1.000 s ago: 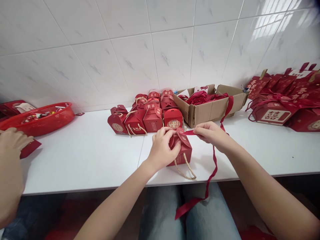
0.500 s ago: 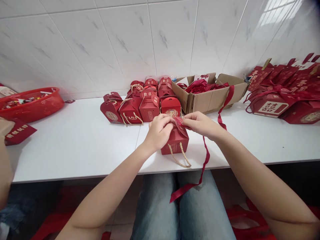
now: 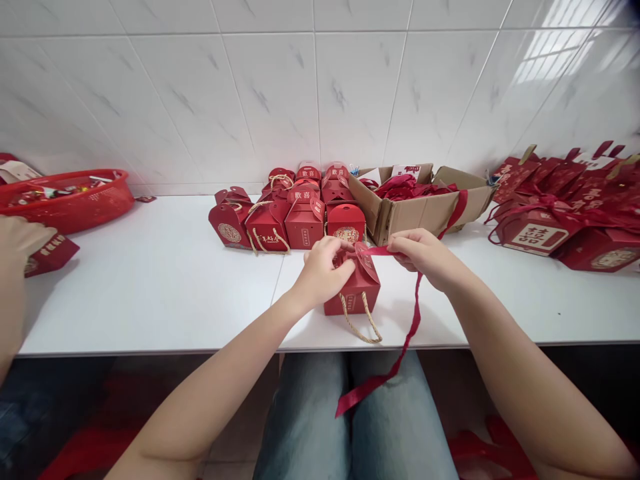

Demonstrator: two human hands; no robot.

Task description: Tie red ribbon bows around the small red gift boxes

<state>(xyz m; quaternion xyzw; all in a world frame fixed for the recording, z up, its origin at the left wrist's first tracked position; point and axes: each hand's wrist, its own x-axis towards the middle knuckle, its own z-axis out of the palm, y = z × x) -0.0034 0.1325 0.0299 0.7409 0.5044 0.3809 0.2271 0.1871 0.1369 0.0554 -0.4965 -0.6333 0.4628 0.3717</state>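
A small red gift box (image 3: 361, 288) with a twisted cord handle (image 3: 367, 327) stands near the table's front edge. My left hand (image 3: 325, 270) is closed around the left side of its top, fingers and thumb at the folded flaps; the fingertips are partly hidden. My right hand (image 3: 419, 255), just right of the box, pinches a dark red ribbon (image 3: 416, 310). A short stretch of ribbon runs taut from the box top to these fingers. Its long tail hangs over the table edge onto my lap.
Several red gift boxes (image 3: 305, 220) stand behind. A cardboard box (image 3: 415, 217) of ribbon sits beside them, a strip hanging over its front. More boxes (image 3: 575, 230) crowd the right. At left are a red basket (image 3: 95, 208) and another person's hand (image 3: 23, 240) on a red box.
My right hand has drawn away to the right from the box top, pulling a stretch of ribbon out. My left hand stays at the box. The view has tilted up slightly.
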